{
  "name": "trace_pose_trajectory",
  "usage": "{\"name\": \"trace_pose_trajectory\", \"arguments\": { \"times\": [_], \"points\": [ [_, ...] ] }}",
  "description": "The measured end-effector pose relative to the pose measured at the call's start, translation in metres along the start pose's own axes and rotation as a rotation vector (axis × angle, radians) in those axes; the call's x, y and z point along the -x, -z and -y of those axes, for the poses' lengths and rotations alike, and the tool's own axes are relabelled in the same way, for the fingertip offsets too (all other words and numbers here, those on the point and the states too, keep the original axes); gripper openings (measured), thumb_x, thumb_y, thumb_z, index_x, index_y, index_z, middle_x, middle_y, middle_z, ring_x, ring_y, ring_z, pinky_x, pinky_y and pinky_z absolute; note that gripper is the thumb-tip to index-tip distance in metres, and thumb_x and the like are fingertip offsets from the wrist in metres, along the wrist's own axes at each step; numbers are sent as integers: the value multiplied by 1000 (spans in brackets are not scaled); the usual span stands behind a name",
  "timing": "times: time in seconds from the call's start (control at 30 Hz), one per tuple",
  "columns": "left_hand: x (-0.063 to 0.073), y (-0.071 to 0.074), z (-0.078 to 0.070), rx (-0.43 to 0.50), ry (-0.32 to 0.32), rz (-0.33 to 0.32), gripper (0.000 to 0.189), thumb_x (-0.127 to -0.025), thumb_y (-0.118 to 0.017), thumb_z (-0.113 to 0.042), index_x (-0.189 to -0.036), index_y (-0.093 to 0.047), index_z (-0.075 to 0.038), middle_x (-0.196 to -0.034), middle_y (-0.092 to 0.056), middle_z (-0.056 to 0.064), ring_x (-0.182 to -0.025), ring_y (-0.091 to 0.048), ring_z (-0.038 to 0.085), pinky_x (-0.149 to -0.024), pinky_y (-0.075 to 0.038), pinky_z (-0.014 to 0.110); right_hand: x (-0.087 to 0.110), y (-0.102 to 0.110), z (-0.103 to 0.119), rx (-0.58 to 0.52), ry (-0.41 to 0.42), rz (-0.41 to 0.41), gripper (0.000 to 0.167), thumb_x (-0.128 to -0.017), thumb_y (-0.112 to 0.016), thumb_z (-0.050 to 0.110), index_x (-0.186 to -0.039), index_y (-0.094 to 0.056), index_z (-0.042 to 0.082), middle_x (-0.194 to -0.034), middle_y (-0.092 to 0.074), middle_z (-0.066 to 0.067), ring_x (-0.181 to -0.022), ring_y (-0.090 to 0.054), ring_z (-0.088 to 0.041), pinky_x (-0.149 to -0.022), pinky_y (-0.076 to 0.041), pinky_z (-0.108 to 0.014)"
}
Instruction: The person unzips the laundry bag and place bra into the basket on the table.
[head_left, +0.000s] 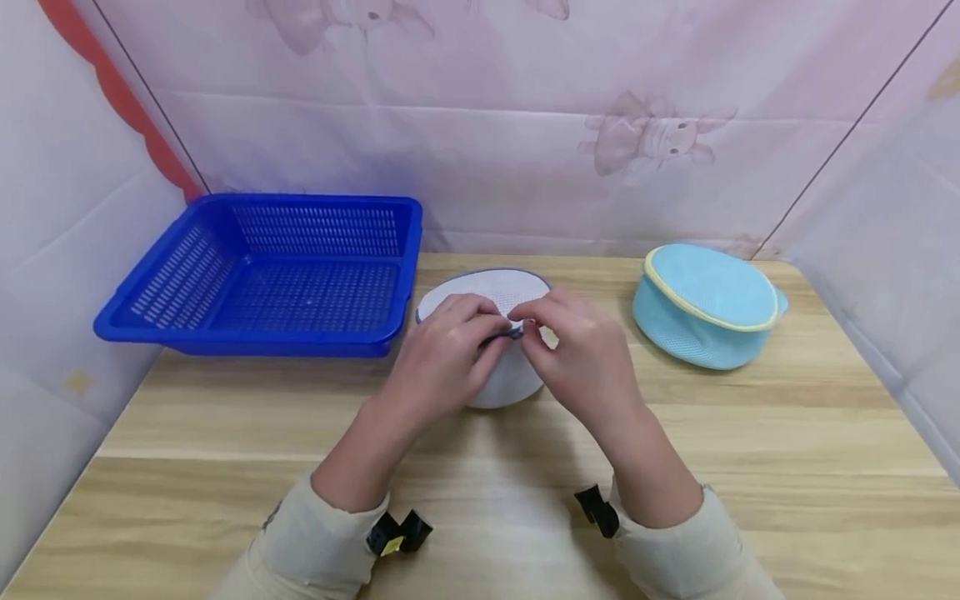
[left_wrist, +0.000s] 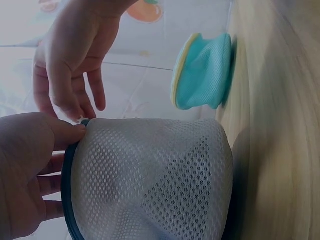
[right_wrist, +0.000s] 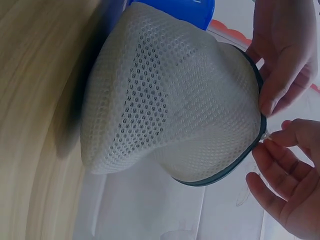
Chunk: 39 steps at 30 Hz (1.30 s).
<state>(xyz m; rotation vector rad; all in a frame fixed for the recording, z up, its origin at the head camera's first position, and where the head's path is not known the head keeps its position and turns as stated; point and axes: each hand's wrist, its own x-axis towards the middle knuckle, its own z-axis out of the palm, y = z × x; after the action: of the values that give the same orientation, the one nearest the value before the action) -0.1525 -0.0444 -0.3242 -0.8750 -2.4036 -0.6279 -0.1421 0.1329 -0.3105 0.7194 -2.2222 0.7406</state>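
A white mesh laundry bag [head_left: 495,383] with a dark grey rim [right_wrist: 220,176] stands on the table in front of me, its side dented in the right wrist view. My left hand [head_left: 442,358] pinches the rim between thumb and fingers at the near side. Right beside it, my right hand [head_left: 588,358] has thumb and index finger together at a small pale zipper pull [right_wrist: 266,135] on that rim; its other fingers are loosely bent. In the head view the fingers mostly cover the pull.
A blue plastic basket [head_left: 255,337] sits at the back left, with nothing in it. At the back right is a light blue mesh bag [head_left: 712,287] with yellow trim. Patterned cloth walls [head_left: 480,167] border the wooden table [head_left: 480,500] at the back and sides.
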Motion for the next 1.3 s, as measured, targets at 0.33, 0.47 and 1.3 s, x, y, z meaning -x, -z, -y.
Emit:
{"name": "trace_pose_trajectory", "arguments": {
  "times": [0.33,0.47,1.3],
  "points": [
    [-1,-3,0,10,-37,-70,8,-90,-68,-11,-90,-75,-7,-93,-68,2,-92,-62,19,-81,-54,33,1,-5,0,-36,35,-12,18,-78,-69,-6,-87,-75,8,-80,-69,-1,-70,-63,-15,-59,-51,-27],
    [-1,-3,0,10,-35,-80,10,-92,-66,-12,-88,-74,-7,-92,-68,1,-91,-62,18,-78,-54,33,1,-6,0,-23,33,-5,18,-78,-68,-6,-87,-75,8,-81,-69,-1,-71,-63,-16,-59,-51,-28],
    [2,-3,-3,33,-30,-43,7,-90,-70,-12,-92,-76,-9,-96,-68,2,-93,-63,19,-84,-54,33,5,-8,-27,107,-144,-23,17,-81,-67,-3,-90,-76,9,-88,-72,-6,-73,-68,-24,-57,-52,-37]
  ]
}}
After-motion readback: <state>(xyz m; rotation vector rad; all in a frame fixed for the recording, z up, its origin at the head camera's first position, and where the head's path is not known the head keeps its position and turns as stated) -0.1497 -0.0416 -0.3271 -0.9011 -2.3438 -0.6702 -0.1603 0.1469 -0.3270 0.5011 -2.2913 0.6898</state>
